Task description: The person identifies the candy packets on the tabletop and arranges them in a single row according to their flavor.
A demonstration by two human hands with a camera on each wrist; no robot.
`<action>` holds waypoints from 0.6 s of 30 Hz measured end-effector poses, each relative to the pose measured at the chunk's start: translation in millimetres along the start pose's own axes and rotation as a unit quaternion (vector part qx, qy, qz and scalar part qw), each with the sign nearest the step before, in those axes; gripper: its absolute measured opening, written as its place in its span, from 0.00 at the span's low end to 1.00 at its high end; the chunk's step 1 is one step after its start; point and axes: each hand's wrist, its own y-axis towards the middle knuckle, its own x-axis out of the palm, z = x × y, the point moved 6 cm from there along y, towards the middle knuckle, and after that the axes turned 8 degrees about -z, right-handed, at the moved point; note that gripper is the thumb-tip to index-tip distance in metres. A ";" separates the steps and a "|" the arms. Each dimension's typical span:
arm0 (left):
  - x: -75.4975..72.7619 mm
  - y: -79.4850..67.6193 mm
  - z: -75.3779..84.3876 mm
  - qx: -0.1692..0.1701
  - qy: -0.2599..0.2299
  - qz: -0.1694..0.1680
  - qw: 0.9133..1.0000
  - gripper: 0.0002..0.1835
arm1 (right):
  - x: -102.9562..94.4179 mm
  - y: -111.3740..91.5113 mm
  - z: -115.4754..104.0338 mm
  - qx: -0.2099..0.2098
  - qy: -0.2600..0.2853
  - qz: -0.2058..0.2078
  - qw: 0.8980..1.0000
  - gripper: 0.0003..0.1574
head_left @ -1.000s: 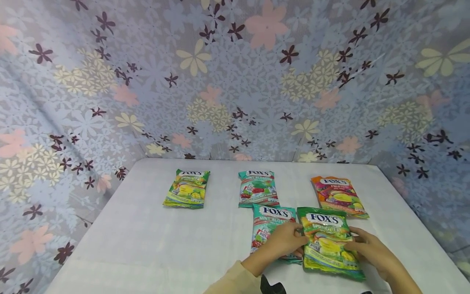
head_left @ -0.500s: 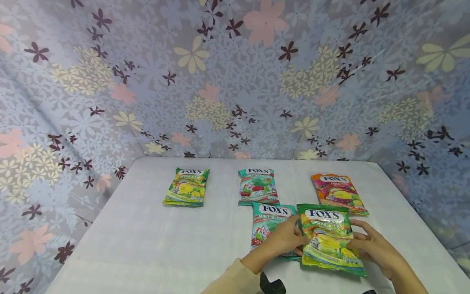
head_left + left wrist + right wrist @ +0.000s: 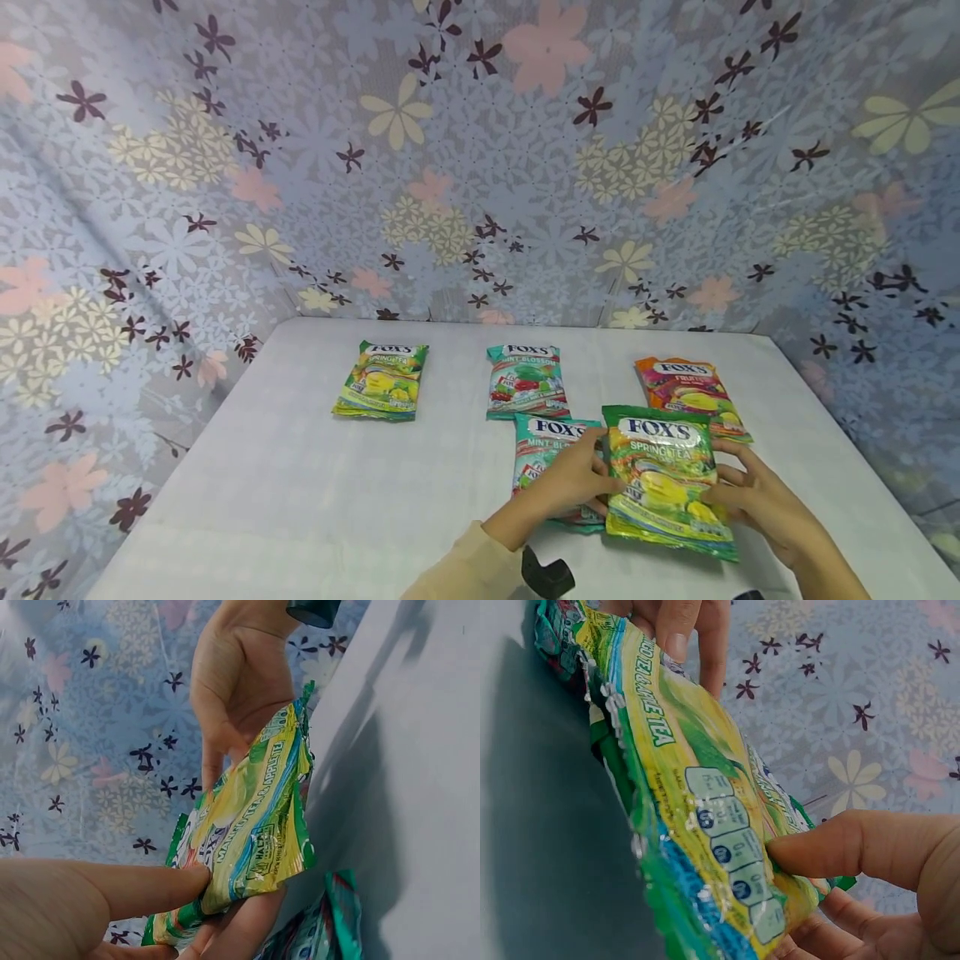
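Observation:
A green and yellow Fox's Spring Tea candy bag is held up between both hands, its printed front facing the head camera. My left hand pinches its left edge, thumb on the front and fingers behind, as the left wrist view shows. On the opposite edge my right hand grips it the same way; its thumb presses beside the nutrition panel. In the wrist views a shadowed gap separates the bag from the table. Partly covered by the left hand, a teal Mint Blossom candy bag lies on the table.
Along the back of the white table lie another Spring Tea bag at left, a second Mint Blossom bag in the middle and an orange Fruits bag at right, its lower part overlapped by the held bag. Flowered cloth rises behind.
Both hands have raised the held Spring Tea bag slightly and shifted it a little left in the head view. It stays gripped at both edges; the other bags lie where they were.

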 end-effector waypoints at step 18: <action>-28.5 -10.6 0.4 0.019 0.023 -0.013 0.999 0.41 | 26.2 3.3 -18.9 -0.048 0.036 -0.012 0.998 0.55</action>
